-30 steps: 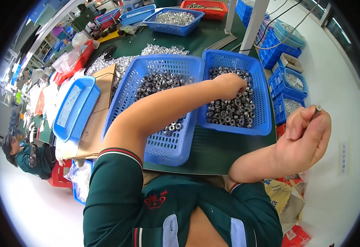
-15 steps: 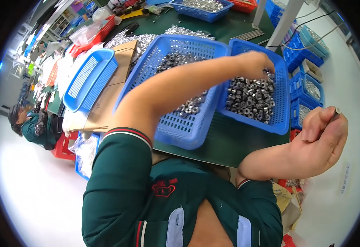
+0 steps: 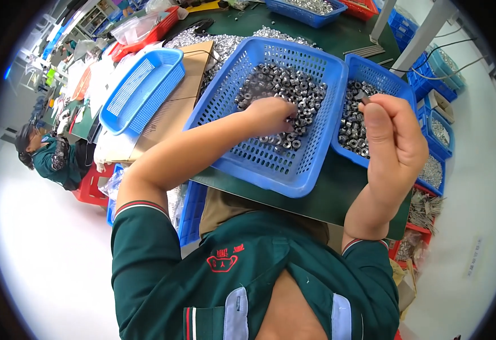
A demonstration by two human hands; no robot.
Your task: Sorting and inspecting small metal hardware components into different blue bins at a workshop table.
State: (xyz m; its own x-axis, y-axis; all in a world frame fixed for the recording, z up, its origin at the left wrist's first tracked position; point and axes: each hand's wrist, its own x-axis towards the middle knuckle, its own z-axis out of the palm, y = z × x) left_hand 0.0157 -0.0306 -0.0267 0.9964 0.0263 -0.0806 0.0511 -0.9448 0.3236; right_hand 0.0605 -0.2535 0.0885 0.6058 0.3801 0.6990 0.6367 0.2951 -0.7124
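The left hand [image 3: 270,113] sits at frame centre, knuckles up, its grip curled down into the heap of small metal nuts [image 3: 285,90] in the near basket [image 3: 270,170]. The fingers are closed among the parts, but they hide whatever they pinch, so I cannot tell if a nut is held. The nuts lie directly under and just above this hand in the picture, touching it, so it is plainly the nearer hand to that heap.

The right hand [image 3: 392,136] is raised at centre right, over the near edge of the second basket [image 3: 372,68], with thumb and forefinger pinched shut on 1 small dark piece [image 3: 366,98] at their tips. The piece is too small to tell its long axis. It hangs above the nuts in that second basket, apart from them.

Both baskets stand side by side, touching, on the green worktop [image 3: 338,192].

Against 0.5 s ago: the left hand has pulled out of the second basket to the near one, and the right hand has swung from the far right of the frame in over the second basket.
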